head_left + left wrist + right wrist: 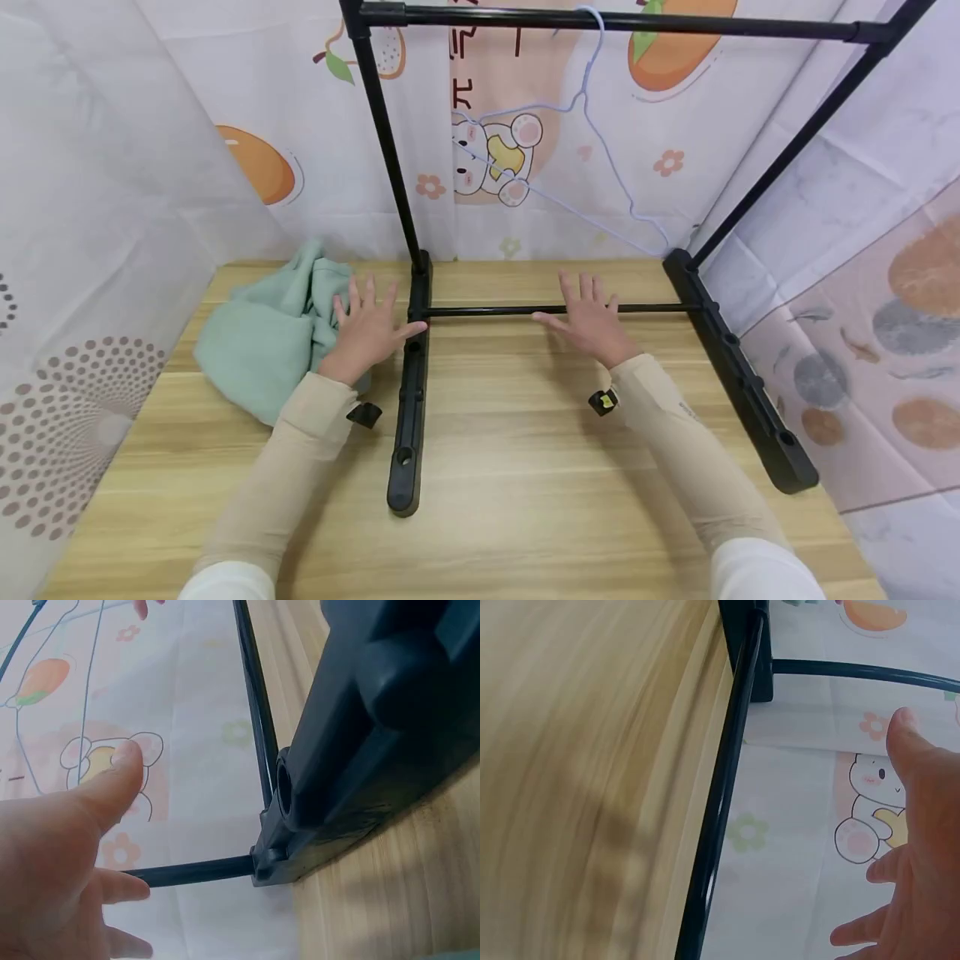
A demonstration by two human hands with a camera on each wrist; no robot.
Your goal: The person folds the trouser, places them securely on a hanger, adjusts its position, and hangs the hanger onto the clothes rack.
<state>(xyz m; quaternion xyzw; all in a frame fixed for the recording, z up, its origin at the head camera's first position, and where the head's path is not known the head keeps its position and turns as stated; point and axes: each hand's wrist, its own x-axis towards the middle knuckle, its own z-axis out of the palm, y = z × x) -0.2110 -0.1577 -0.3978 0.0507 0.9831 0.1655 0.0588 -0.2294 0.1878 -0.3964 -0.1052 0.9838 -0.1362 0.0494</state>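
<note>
My left hand (365,337) is held out with spread fingers, between a crumpled pale green cloth (258,350) and the left foot (409,400) of a black rack. In the head view its thumb overlaps that foot. My right hand (595,327), fingers also spread, overlaps the rack's low crossbar (487,312). Neither hand holds anything. A light blue wire hanger (585,92) hangs by its hook from the top bar (495,17). In the left wrist view the left thumb (112,784) points up, with the black foot (360,727) close beside it.
The rack stands on a wooden table (495,467), its right foot (742,375) near the right edge. Printed white curtains (300,192) enclose the back and sides. Two upright posts rise at the far side, the left post (386,142) close behind the cloth.
</note>
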